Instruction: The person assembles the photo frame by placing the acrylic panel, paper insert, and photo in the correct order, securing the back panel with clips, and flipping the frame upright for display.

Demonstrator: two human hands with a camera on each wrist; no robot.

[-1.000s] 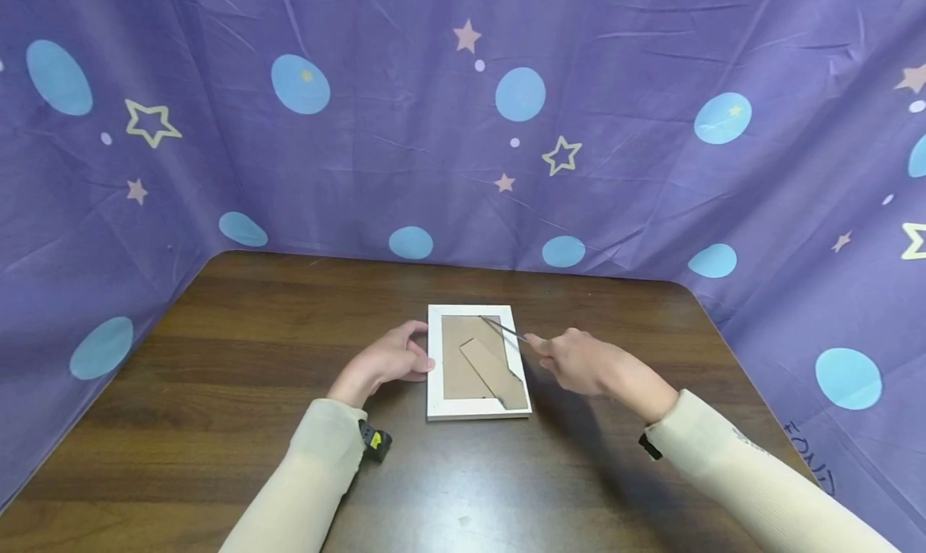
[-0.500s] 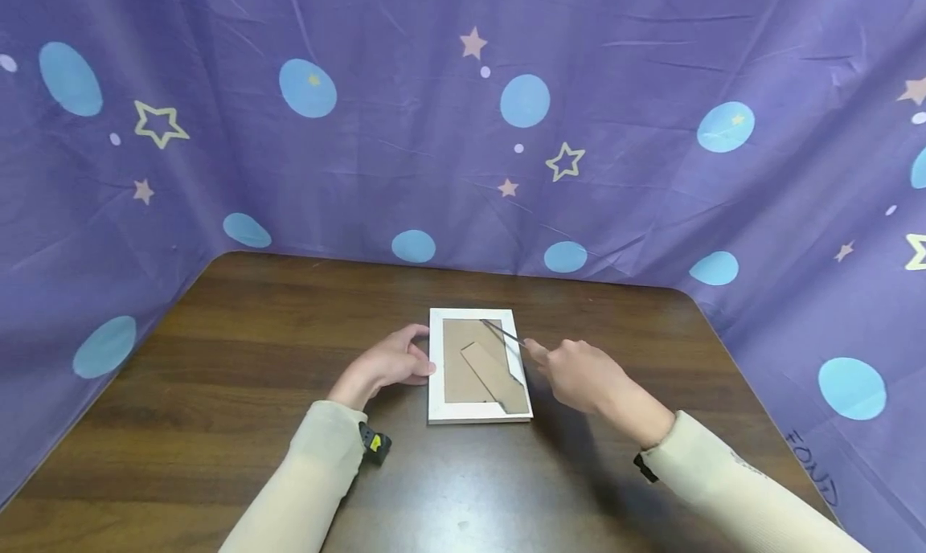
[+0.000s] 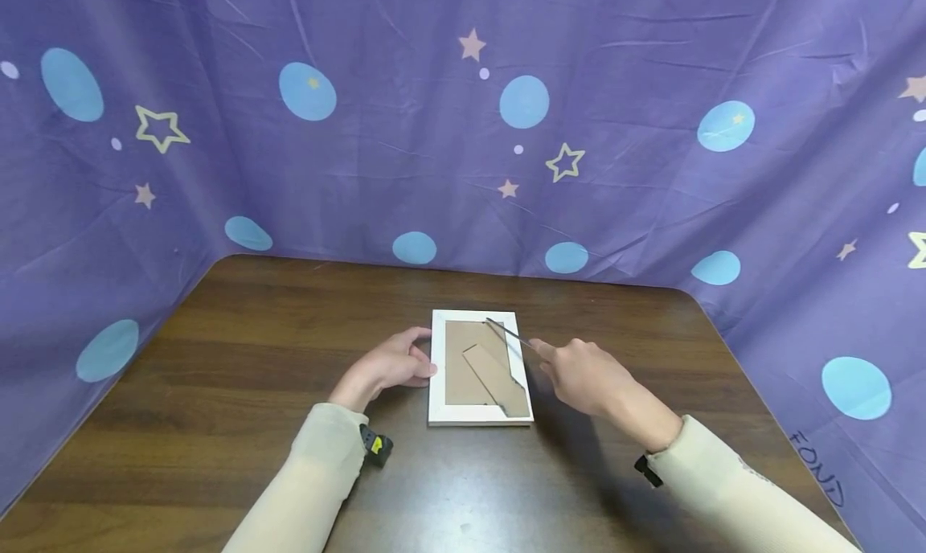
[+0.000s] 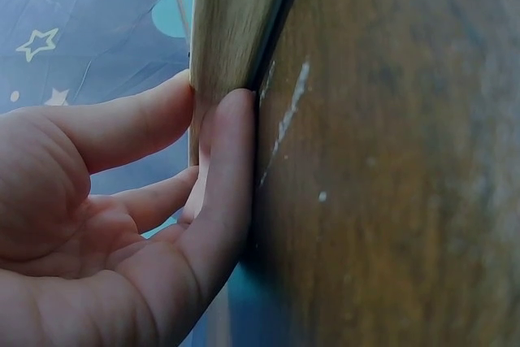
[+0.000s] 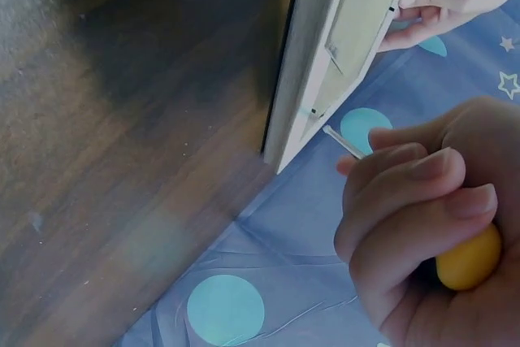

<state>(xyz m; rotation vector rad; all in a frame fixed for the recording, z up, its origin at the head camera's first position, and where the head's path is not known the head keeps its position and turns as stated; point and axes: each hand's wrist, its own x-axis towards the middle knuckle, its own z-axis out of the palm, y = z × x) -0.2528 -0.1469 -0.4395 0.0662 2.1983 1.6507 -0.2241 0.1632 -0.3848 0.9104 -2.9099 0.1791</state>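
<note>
A white picture frame point(image 3: 438, 384) lies face down on the table, its brown backing board point(image 3: 458, 372) and slanted stand leg point(image 3: 493, 370) showing. Along its left side, my left hand point(image 3: 389, 362) holds the edge; in the left wrist view the thumb and fingers press against the wooden side point(image 4: 231, 26). My right hand point(image 3: 589, 378) grips a screwdriver with a yellow handle point(image 5: 470, 258), fingers curled round it. Its thin metal shaft point(image 3: 511, 333) reaches over the frame's right rim to the backing's upper right corner. Whether the tip touches anything, I cannot tell.
The dark brown wooden table point(image 3: 217, 392) extends around the frame on all sides. A purple curtain point(image 3: 434, 119) with stars and blue dots hangs behind and at both sides. Small tabs point(image 5: 315, 111) show along the backing's edge in the right wrist view.
The head view has shifted slightly. The screwdriver's shaft stays near the same corner, and both hands keep nearly the same places on frame and tool.
</note>
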